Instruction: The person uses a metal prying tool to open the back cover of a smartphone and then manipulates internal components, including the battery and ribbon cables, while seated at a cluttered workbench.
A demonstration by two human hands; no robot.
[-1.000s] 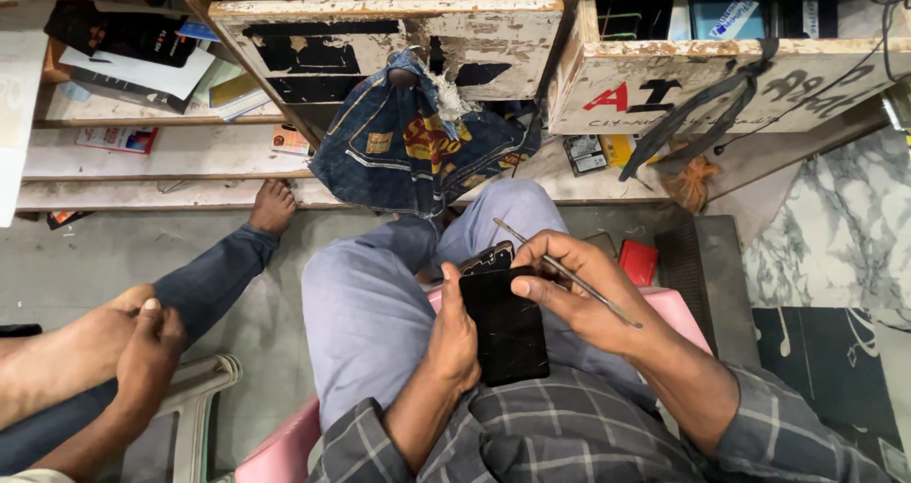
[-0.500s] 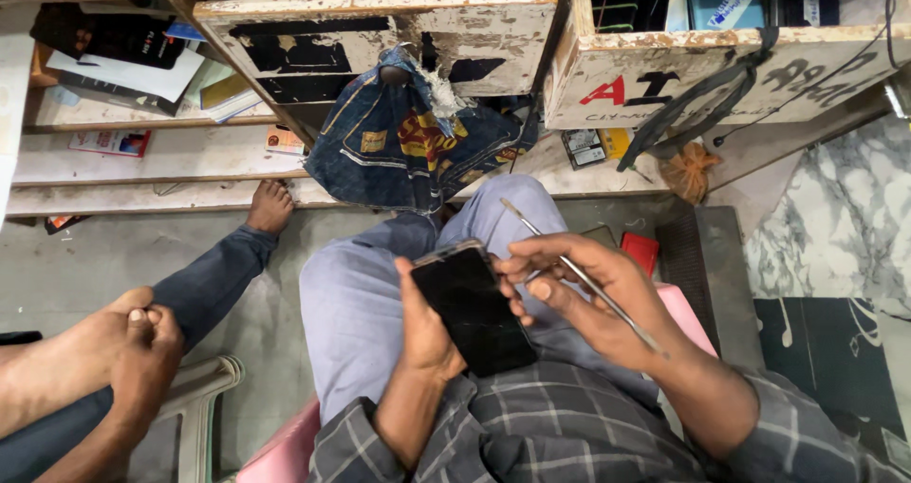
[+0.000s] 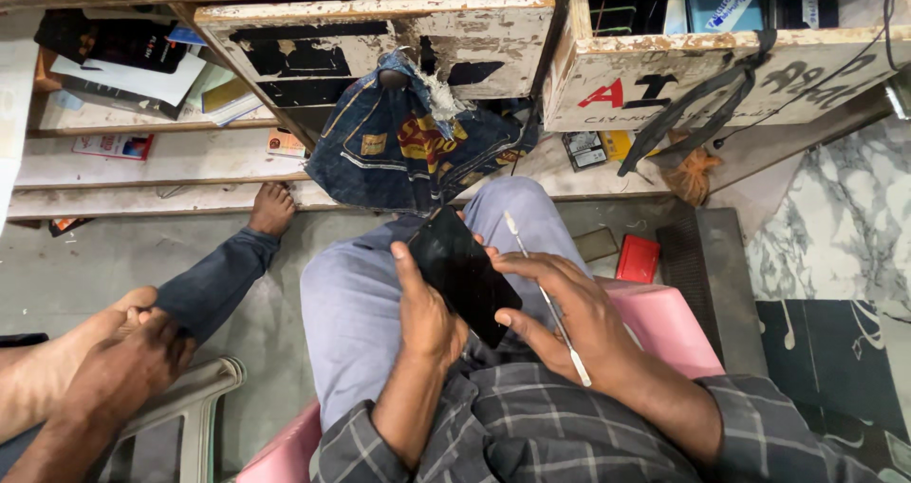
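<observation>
Seen from above, a seated person's left hand (image 3: pixel 427 317) wrapped a dark smartphone (image 3: pixel 463 272) held over the lap, fingers curled shut round its edge, thumb along the side. The right hand (image 3: pixel 569 317) steadied the phone's lower corner while its fingers pinched a thin metal pry tool (image 3: pixel 548 298) lying across them, just right of the phone. Prying well probably needed a firm left-hand grip and a shallow tool angle. Beyond the fingers lay a red case (image 3: pixel 637 258), then a blue denim cloth (image 3: pixel 408 151) hanging from a worn wooden drawer (image 3: pixel 380 42).

Soft, even daylight, sharp focus, wide-angle bending at the edges.
</observation>
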